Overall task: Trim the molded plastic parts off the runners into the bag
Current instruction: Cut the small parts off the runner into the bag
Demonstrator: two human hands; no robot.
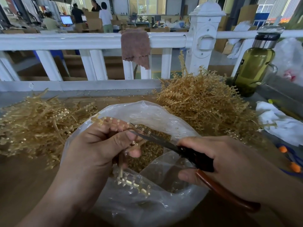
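My left hand (98, 145) grips a translucent amber runner (126, 182) with small molded parts on its branches, held over the open clear plastic bag (147, 112). My right hand (221, 154) holds scissors (164, 143) with black and brown handles; the blades point left and their tips lie at the runner's small parts beside my left fingertips. Loose trimmed parts (154, 151) lie inside the bag. A tall pile of runners (201, 102) stands to the right of the bag, and a flatter pile of runners (37, 122) lies to the left.
A white railing (82, 41) with a brown cloth (136, 46) draped over it runs along the table's far edge. A glass bottle of greenish liquid (254, 66) stands at the back right. White cloth (282, 122) and orange-tipped items (291, 159) lie at the right edge. People work far behind.
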